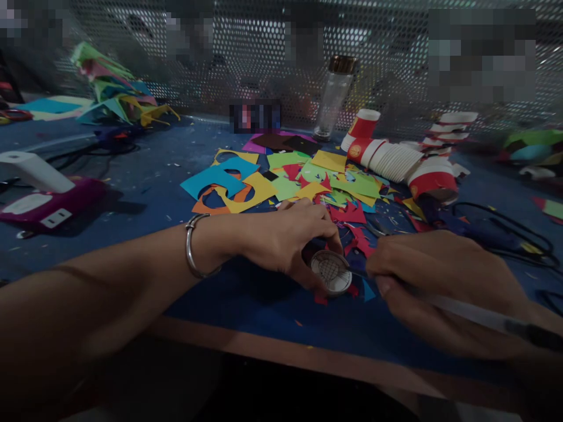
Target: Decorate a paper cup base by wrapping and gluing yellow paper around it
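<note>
My left hand (292,237), with a silver bangle on its wrist, is closed around a small white paper cup (331,272). The cup's round end faces me and bears dark drawn lines like a grid. In my right hand (444,287) is a pen (466,309) with a pale barrel and dark ends; its tip touches or nearly touches the cup's round end. Scissors (378,227) lie partly hidden behind my right hand. Red paper scraps (360,240) and a blue scrap (368,291) lie close to the cup.
Cut coloured paper (250,187) is heaped beyond my hands. Red and white paper cups (396,158) lie stacked behind on the right, near a clear bottle (332,102). A purple power strip (57,202) with a white plug stands left. Black cable (505,217) loops at right; perforated metal screen (264,70) backs the blue table.
</note>
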The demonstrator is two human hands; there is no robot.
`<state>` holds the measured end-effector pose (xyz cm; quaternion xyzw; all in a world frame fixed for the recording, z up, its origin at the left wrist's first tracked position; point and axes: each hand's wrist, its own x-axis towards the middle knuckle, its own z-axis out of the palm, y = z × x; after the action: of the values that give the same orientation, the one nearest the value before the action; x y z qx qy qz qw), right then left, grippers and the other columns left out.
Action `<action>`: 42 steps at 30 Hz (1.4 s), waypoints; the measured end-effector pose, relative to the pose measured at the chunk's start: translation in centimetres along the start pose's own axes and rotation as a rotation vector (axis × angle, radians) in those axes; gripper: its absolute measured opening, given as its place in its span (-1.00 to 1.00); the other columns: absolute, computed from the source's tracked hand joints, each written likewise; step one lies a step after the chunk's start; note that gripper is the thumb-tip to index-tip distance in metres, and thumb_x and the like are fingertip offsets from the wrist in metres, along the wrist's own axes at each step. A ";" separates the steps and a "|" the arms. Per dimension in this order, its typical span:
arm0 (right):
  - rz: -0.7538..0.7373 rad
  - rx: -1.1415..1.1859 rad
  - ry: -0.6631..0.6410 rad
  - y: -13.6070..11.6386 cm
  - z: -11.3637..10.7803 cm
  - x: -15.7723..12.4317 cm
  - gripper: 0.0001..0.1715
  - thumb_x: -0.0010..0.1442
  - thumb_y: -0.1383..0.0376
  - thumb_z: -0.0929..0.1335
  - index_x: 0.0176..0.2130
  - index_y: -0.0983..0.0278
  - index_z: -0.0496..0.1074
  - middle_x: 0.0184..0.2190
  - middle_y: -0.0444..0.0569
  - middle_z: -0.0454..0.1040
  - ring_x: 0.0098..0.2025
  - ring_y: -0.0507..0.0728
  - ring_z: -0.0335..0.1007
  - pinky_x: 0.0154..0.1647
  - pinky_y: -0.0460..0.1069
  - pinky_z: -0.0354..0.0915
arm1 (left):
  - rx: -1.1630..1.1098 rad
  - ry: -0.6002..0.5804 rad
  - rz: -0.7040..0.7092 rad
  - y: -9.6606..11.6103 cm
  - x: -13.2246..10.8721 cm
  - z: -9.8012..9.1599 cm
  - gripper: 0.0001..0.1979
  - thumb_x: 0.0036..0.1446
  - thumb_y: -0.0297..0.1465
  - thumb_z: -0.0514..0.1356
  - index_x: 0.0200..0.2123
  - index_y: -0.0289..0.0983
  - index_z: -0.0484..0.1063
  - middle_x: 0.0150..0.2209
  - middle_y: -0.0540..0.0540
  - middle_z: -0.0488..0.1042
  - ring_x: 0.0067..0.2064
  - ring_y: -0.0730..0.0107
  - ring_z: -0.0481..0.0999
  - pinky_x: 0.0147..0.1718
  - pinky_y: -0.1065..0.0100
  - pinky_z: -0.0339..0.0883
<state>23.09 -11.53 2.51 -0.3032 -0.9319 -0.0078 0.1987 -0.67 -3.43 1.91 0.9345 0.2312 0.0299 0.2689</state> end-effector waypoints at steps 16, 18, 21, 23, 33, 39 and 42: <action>0.097 0.087 0.112 -0.8 -0.4 1.1 -0.75 0.21 0.48 0.24 -0.35 0.16 0.39 -0.53 -0.13 0.54 -0.55 0.07 0.47 -0.51 -0.05 0.33 | -0.019 0.057 0.046 -0.4 0.1 0.5 -0.46 -0.03 -0.12 0.52 0.00 -0.17 0.55 -0.01 -0.12 0.40 0.11 0.03 0.31 0.08 0.11 0.13; 0.093 0.141 0.126 -0.8 0.0 1.1 -0.78 0.24 0.45 0.25 -0.33 0.17 0.41 -0.52 -0.13 0.54 -0.54 0.06 0.45 -0.49 -0.05 0.34 | -0.015 0.063 0.043 -0.4 0.1 0.5 -0.45 -0.06 -0.13 0.53 -0.01 -0.16 0.55 -0.01 -0.12 0.40 0.09 0.03 0.31 0.08 0.10 0.13; 0.088 0.184 0.118 -0.8 0.5 1.0 -0.78 0.23 0.43 0.25 -0.34 0.17 0.41 -0.53 -0.15 0.52 -0.57 0.04 0.41 -0.50 -0.05 0.32 | 0.008 0.061 0.042 -0.3 0.1 0.5 -0.48 -0.04 -0.11 0.51 -0.02 -0.15 0.55 -0.01 -0.11 0.41 0.08 0.04 0.31 0.06 0.10 0.13; 0.094 0.216 0.109 -0.8 0.6 1.0 -0.78 0.23 0.44 0.25 -0.35 0.17 0.40 -0.53 -0.16 0.52 -0.58 0.02 0.40 -0.50 -0.06 0.31 | 0.020 0.065 0.050 -0.3 0.1 0.5 -0.49 -0.02 -0.08 0.48 -0.02 -0.14 0.56 -0.01 -0.12 0.41 0.07 0.03 0.31 0.04 0.10 0.12; 0.080 0.271 0.099 -0.7 0.6 0.9 -0.81 0.21 0.45 0.26 -0.34 0.18 0.38 -0.54 -0.21 0.50 -0.58 -0.03 0.35 -0.52 -0.11 0.24 | 0.030 0.067 0.043 -0.2 0.1 0.4 -0.47 -0.05 -0.10 0.51 -0.02 -0.12 0.57 0.01 -0.13 0.40 0.09 0.00 0.30 0.04 0.09 0.10; 0.092 0.250 0.070 -1.0 0.7 1.0 -0.79 0.21 0.45 0.25 -0.35 0.19 0.40 -0.52 -0.16 0.55 -0.57 0.01 0.41 -0.55 -0.08 0.24 | 0.011 0.051 0.037 -0.2 0.2 0.4 -0.47 -0.02 -0.08 0.49 -0.01 -0.13 0.56 0.02 -0.13 0.40 0.11 -0.01 0.29 0.07 0.08 0.10; 0.083 0.248 0.073 -0.9 1.0 1.0 -0.81 0.23 0.44 0.26 -0.30 0.17 0.39 -0.50 -0.16 0.55 -0.53 0.03 0.43 -0.52 -0.07 0.25 | 0.008 0.044 0.041 -0.2 0.1 0.3 -0.50 -0.01 -0.08 0.48 -0.04 -0.15 0.56 0.02 -0.14 0.40 0.11 -0.01 0.29 0.06 0.09 0.11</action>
<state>21.45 -11.54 2.11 -0.3141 -0.9045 0.1047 0.2688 -0.58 -3.37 1.53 0.9392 0.2179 0.0551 0.2595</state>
